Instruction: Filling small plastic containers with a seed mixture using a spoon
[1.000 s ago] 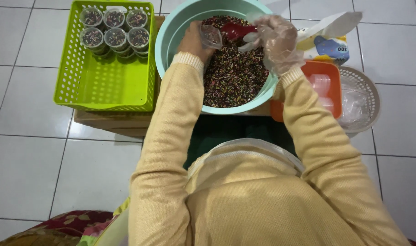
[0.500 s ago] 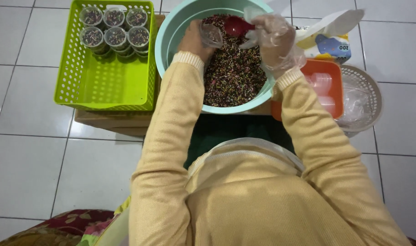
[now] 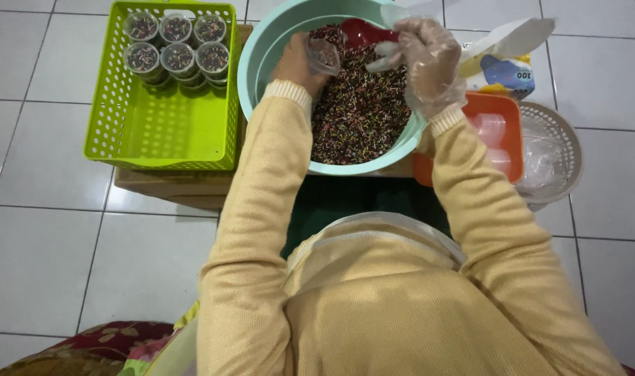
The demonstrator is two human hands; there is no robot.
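Leftmost, floor: white tiles [image 3: 46, 174] with dark grout run under everything; a patch of red patterned fabric [image 3: 101, 341] shows at the bottom left corner.
Basket: a lime green plastic basket [image 3: 157, 132] with perforated walls sits on a brown cardboard box [image 3: 171, 186]; most of its bottom is bare.
Filled cups: six small clear cups of sprinkles [image 3: 177, 47] stand in two rows of three at the basket's far end, touching one another.
Bowl: a pale teal plastic bowl [image 3: 262, 56] sits just right of the basket, holding a heap of dark multicoloured sprinkles [image 3: 362, 115].
Left hand: the bare left hand [image 3: 300, 63] is over the sprinkles inside the bowl, its grip closed around a small clear cup [image 3: 324, 56] that looks tilted and holds some sprinkles.
Scoop: a red scoop [image 3: 362, 31] lies over the sprinkles at the bowl's far side, just beside the small clear cup.
Right hand: the right hand [image 3: 425, 59], in a clear plastic glove, has its grip pinching the scoop's handle end; the exact finger placement is hard to tell under the glove.
Orange tray: an orange tray [image 3: 512, 132] right of the bowl holds empty clear cups [image 3: 491, 129].
Packet: a white and blue packet [image 3: 502, 63] lies beyond the tray.
Round basket: a whitish round basket [image 3: 568, 132] with clear plastic inside sits at the far right.
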